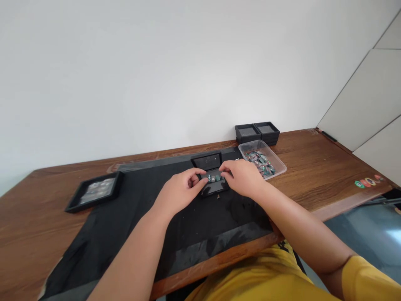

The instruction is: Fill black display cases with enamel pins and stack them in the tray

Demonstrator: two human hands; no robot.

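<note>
An open black case (210,193) with a hinged lid (206,161) sits on a black mat (194,228). Over its lower half is a small strip with teal and white round pieces (213,178); whether it is beads or a printed packet is too small to tell. At the strip's left end, my left hand (180,186) has thumb and forefinger closed on it. My right hand (243,175) pinches the right end, its fingertips partly hiding that end and the case's right side.
To the right, a clear plastic tub (278,166) contains many small teal and pink packets (261,163). Stacked black trays (257,134) stand behind it. A black frame-like tray (117,184) with pale packets lies left. Round coloured stickers (369,181) mark the wooden table's (313,163) right edge.
</note>
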